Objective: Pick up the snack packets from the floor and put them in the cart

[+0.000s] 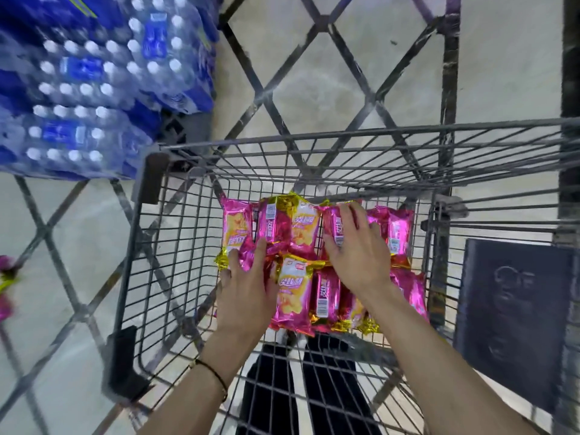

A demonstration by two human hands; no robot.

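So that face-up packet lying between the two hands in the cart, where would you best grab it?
I'd pinch the packet across its long side edges, coming straight down from above. It lies flat, face up on the pile, and the wire walls of the cart block a sideways approach. Its flat gold crimped end is a fallback.

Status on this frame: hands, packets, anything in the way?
Hands down: left hand, right hand, flat on snack packets in cart. Pink blur at left edge, outside cart, possibly more packets. Nothing blocking.
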